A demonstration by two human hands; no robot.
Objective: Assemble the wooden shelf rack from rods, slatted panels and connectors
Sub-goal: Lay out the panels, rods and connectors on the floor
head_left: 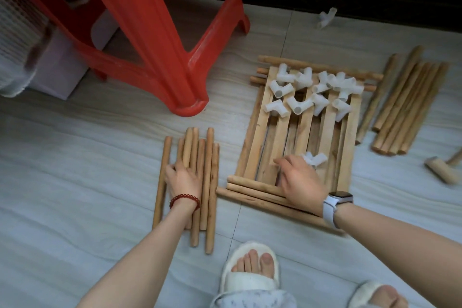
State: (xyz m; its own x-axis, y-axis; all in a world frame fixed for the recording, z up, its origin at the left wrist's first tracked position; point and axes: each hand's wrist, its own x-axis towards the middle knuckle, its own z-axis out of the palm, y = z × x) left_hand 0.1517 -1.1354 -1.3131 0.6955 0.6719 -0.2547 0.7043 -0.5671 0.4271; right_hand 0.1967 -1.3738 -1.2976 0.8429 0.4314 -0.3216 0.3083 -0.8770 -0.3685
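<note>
Slatted panels stacked flat on the tiled floor at about 3 o'clock from frame centre, loaded at the far end with a heap of white plastic connectors. One more connector near the panels' near end, just beyond the right hand. Right hand lying on that near end, fingers bent down onto the slats; whether anything is gripped, cannot tell. Left hand at 8 o'clock, resting on a bundle of short rods, fingers curled over one rod that rides tilted above the others. Red bead bracelet on the left wrist, white watch on the right. Longer rods lying side by side at 3 o'clock, past the panels. Wooden mallet near the right edge. Red plastic stool at 11 o'clock. Stray connector by the wall at 1 o'clock.
</note>
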